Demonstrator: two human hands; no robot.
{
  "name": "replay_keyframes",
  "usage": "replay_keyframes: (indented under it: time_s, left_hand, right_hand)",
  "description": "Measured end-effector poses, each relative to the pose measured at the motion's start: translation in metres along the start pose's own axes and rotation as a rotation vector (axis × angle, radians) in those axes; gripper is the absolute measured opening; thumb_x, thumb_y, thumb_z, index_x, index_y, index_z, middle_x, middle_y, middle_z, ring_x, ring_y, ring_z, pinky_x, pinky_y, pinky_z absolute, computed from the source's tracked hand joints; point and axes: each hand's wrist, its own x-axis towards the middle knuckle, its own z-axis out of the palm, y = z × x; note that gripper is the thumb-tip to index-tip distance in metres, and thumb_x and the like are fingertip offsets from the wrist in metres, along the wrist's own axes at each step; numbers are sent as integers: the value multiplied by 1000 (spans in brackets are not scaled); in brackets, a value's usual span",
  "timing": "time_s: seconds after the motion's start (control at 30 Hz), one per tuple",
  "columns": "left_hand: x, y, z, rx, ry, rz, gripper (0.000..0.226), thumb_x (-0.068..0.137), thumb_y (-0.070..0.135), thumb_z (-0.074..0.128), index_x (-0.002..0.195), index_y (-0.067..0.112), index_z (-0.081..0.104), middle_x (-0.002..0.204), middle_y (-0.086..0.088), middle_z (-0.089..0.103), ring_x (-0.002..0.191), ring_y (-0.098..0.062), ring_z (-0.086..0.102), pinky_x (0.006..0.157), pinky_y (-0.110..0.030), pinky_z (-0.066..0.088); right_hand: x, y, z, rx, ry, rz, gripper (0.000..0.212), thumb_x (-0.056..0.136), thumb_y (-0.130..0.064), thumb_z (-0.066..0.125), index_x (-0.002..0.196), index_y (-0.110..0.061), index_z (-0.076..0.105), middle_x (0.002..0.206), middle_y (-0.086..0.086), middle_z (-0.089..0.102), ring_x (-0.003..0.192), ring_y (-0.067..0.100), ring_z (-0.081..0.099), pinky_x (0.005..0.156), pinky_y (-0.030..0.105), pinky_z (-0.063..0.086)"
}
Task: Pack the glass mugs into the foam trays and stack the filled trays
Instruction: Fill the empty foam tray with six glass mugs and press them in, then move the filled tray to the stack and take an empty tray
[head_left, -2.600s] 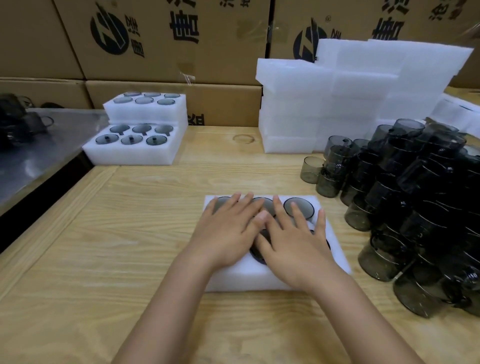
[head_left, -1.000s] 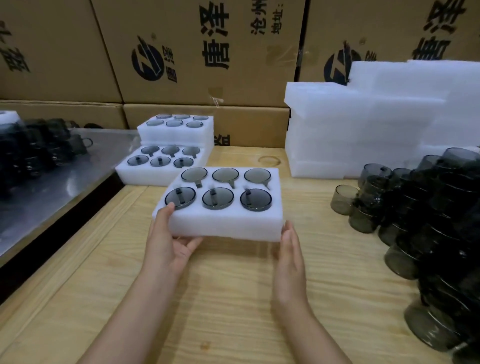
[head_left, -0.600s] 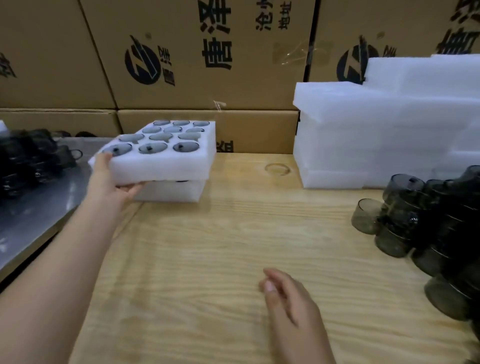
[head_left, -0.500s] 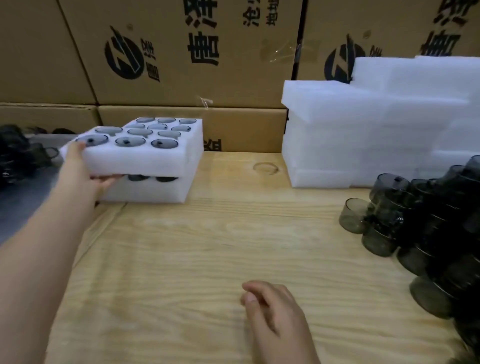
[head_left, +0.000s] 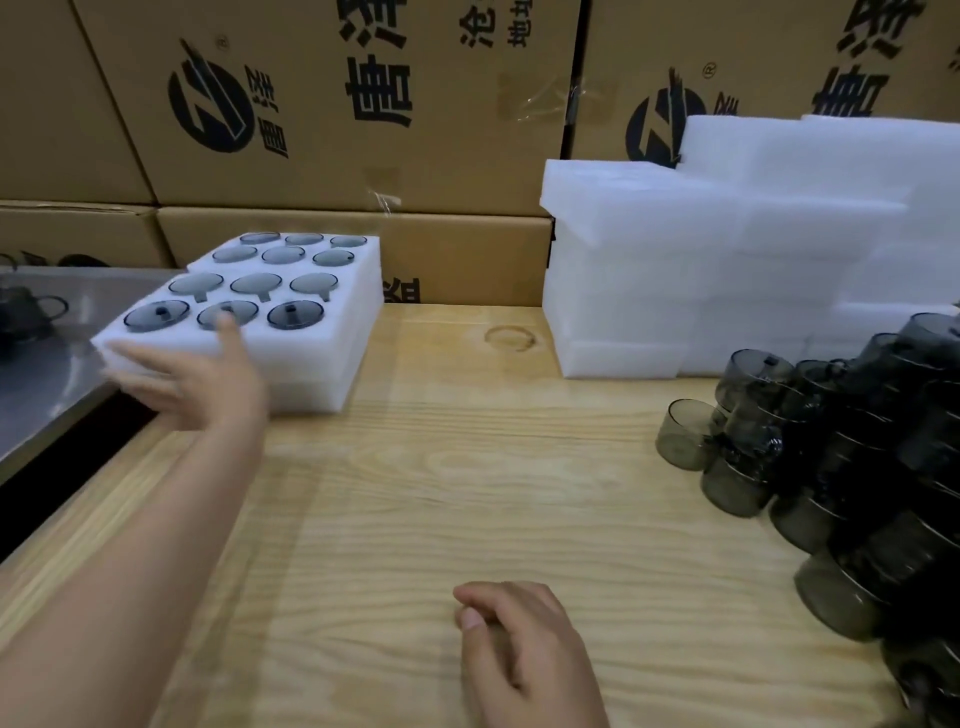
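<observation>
A white foam tray (head_left: 335, 332) filled with smoky grey glass mugs sits on top of another foam tray (head_left: 311, 397) at the table's far left. Behind it stands a second stack of filled trays (head_left: 366, 254). My left hand (head_left: 197, 384) is at the front tray's near left corner, fingers spread and straight, blurred by motion, gripping nothing. My right hand (head_left: 519, 639) rests on the table near the bottom centre, fingers loosely curled and empty. A heap of loose glass mugs (head_left: 841, 467) lies at the right.
A tall pile of empty white foam trays (head_left: 701, 270) stands at the back right. Printed cardboard boxes (head_left: 363, 130) wall the back. A metal surface (head_left: 47, 374) with dark mugs adjoins the wooden table (head_left: 467, 493) on the left.
Both hands lifted the filled tray; the left hand carried it to the far left and set it on the lower tray, then let go. The right hand dropped to the table.
</observation>
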Motion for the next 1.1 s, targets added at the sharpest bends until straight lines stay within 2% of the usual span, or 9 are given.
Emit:
replay_keyframes:
  time_s: [0.07,0.13,0.2,0.33,0.53,0.63,0.73,0.93,1.1]
  left_hand:
    - [-38,-15,4,145,-154,411,112,71,65,66,152,28,-2,158,-19,-15,146,-32,-8,115,-52,1]
    - [-52,-18,13,295,-273,574,112,68,56,76,148,43,-1,156,-19,-22,145,-34,-18,110,-63,2]
    - [-48,-17,18,345,-295,537,102,76,43,76,147,44,3,153,-23,-26,142,-40,-22,109,-67,5]
    - [-28,-21,23,338,-300,547,83,83,27,72,146,38,18,152,-23,-28,139,-46,-27,115,-57,10]
    - [-34,-7,23,430,-281,465,95,79,31,72,149,36,8,154,-22,-27,142,-43,-22,107,-71,3]
    - [-72,11,28,443,-295,791,95,78,30,72,152,23,12,158,-22,-10,145,-39,-10,108,-68,0]
    - [-125,53,53,327,-507,1127,89,80,30,69,152,23,17,161,-9,6,148,-29,0,113,-60,1]
    - [-182,175,122,259,-697,1240,81,88,37,57,152,23,10,161,2,11,148,-20,0,117,-53,1]
    - [-184,193,149,510,-691,1259,52,94,39,54,138,16,39,142,-3,41,143,-21,20,117,-51,-2]
  right_hand:
    - [0,2,1,3,4,-15,17,58,-12,68,71,-22,73,64,-20,59,71,-2,57,67,4,44]
    - [-2,4,2,19,4,1,17,59,-12,67,72,-23,73,65,-21,58,73,-3,56,68,3,43]
    - [-2,5,3,41,-3,25,15,63,-14,66,73,-22,73,67,-18,61,76,-4,54,70,2,41]
    - [1,4,3,-2,5,-36,19,70,-27,53,71,-23,71,64,-18,62,75,-5,51,68,3,42]
    - [0,6,7,-24,26,-72,22,71,-29,50,71,-24,71,64,-19,61,76,-5,49,70,3,41]
    - [1,5,8,-33,30,-104,21,70,-28,51,69,-23,71,63,-18,61,74,-3,48,68,5,43]
    - [0,7,10,-42,48,-139,16,67,-26,55,67,-23,71,62,-17,61,72,-2,49,68,5,44]
    - [5,8,10,-43,53,-156,21,63,-30,49,59,-25,69,54,-17,57,68,-4,46,64,4,44]
    - [7,9,12,-73,22,-141,22,59,-32,45,47,-24,61,47,-15,50,62,0,44,53,6,42]
